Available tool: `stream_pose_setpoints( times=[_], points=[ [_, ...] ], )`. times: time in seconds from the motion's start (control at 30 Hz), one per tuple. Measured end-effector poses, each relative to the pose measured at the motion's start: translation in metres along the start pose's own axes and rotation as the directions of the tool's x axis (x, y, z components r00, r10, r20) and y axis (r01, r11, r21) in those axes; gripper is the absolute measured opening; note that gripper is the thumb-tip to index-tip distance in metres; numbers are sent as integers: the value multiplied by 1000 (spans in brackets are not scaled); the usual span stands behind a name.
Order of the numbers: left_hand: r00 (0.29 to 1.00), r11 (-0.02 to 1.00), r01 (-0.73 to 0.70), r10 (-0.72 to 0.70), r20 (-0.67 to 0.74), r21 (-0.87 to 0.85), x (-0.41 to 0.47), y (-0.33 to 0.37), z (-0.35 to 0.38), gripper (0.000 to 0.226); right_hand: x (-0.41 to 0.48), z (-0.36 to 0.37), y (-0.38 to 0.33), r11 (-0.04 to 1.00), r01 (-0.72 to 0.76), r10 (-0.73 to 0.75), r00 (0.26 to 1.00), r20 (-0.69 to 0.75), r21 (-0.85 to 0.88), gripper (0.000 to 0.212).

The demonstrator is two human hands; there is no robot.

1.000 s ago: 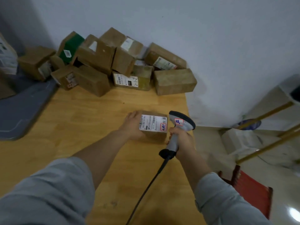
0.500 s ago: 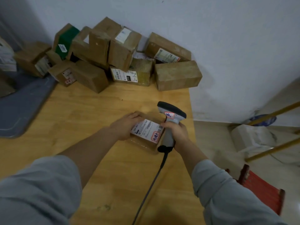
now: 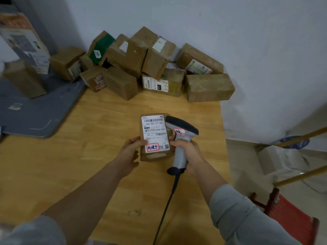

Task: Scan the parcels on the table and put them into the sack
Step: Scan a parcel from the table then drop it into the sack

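Note:
A small brown parcel (image 3: 155, 137) with a white barcode label and a red-framed sticker is held tilted up above the wooden table (image 3: 70, 165). My left hand (image 3: 130, 152) grips its lower left edge. My right hand (image 3: 186, 152) grips the handle of a grey barcode scanner (image 3: 180, 131), whose dark head sits just right of the label. The scanner's black cable (image 3: 168, 204) runs down toward me. No sack is in sight.
Several taped brown parcels (image 3: 155, 71) are piled against the white wall at the table's far edge. A dark grey mat (image 3: 35, 110) lies at the left with more boxes on it. Right of the table, on the floor, stand a red stool (image 3: 290, 214) and yellow poles.
My left hand has lifted the parcel off the table and turned its label upright toward me. The scanner has stayed close beside the parcel's right side.

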State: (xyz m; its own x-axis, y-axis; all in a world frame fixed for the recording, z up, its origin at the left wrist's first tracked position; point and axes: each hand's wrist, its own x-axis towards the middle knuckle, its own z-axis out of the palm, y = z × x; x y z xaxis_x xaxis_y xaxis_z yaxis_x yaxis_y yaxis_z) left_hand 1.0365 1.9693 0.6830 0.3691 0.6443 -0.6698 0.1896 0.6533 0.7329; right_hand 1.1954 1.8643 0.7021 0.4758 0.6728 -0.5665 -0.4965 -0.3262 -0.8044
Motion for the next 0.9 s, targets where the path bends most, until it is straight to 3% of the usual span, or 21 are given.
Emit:
stream_pose_setpoints(
  times=[0.07, 0.17, 0.27, 0.4, 0.6, 0.73, 0.9],
  points=[
    [998, 997, -52, 54, 40, -64, -12, 9, -22, 52, -11, 17, -4, 999, 34, -34, 999, 41, 3, 26],
    [985, 980, -161, 152, -85, -112, -27, 23, -50, 63, -33, 46, -9, 993, 100, -97, 994, 52, -63, 17],
    [945, 963, -263, 243, -218, -65, -38, 34, -81, 91, -56, 73, -12, 979, 128, -103, 983, 152, -160, 15],
    [889, 934, -355, 347, -301, 27, -52, 43, -122, 105, -81, 102, -11, 957, 133, -60, 961, 271, -257, 3],
    [847, 915, -401, 389, -363, 45, -76, 41, -164, 116, -100, 136, -6, 912, 174, -49, 946, 321, -373, 22],
    [814, 896, -442, 421, -401, 44, -89, 40, -177, 92, -109, 153, -5, 902, 196, -47, 931, 362, -385, 22],
    [785, 891, -449, 428, -448, 65, -94, 36, -195, 89, -117, 169, -1, 890, 218, -46, 917, 397, -400, 25]
  ],
)
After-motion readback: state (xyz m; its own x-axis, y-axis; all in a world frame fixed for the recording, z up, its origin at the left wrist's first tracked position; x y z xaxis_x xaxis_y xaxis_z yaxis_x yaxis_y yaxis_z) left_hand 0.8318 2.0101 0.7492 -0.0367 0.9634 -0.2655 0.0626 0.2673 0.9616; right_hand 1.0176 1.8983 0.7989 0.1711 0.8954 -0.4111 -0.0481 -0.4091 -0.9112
